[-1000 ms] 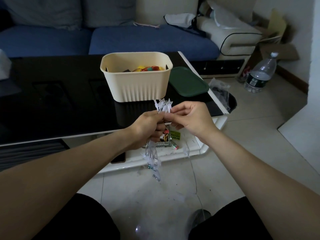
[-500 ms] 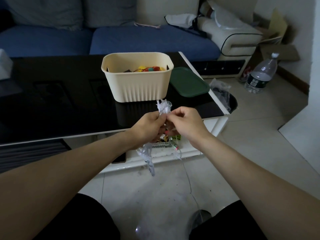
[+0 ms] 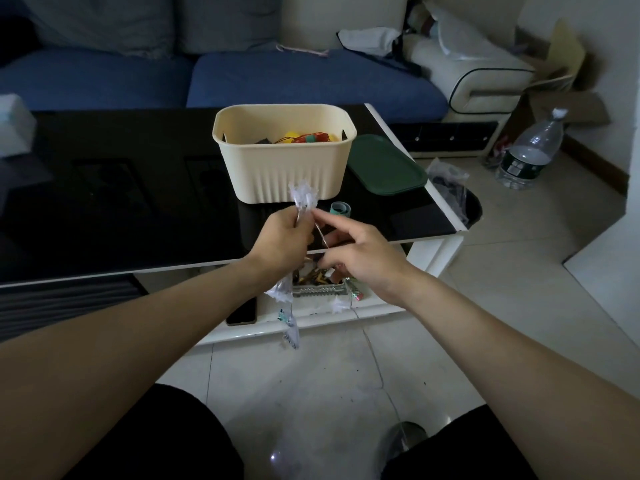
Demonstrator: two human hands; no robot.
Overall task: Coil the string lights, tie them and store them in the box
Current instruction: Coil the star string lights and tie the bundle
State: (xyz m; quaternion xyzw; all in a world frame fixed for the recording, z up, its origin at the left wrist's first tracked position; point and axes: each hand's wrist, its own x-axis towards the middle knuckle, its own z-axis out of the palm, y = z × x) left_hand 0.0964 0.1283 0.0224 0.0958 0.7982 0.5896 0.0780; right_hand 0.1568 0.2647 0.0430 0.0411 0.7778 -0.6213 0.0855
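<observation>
— So, where are the string lights (image 3: 304,199) being kept right now?

— They are being held as a bunched coil in the left hand (image 3: 284,241), whose fingers are being kept clenched around the bundle. White star-shaped lamps are being shown above the fist, just in front of the cream box (image 3: 284,168), and more stars and wire are being left hanging below the wrist, toward the tiled floor (image 3: 519,278).

— And the right hand (image 3: 360,261)?

— It is being held just beside the left. Its forefinger is being stretched out toward the bundle, while a thin strand running down from the coil is being pinched lower down between thumb and curled fingers.

— Is the box being touched?

— No. It is being left standing on the black table (image 3: 121,202), apart from both hands, with colourful items lying inside. A dark green lid (image 3: 384,166) is being left flat just beside it on the right, and a small roll of tape (image 3: 340,208) is lying near its front corner.

— Anything else in view?

— A water bottle (image 3: 530,150) is standing on the floor, well apart, near the blue sofa (image 3: 294,77).
</observation>
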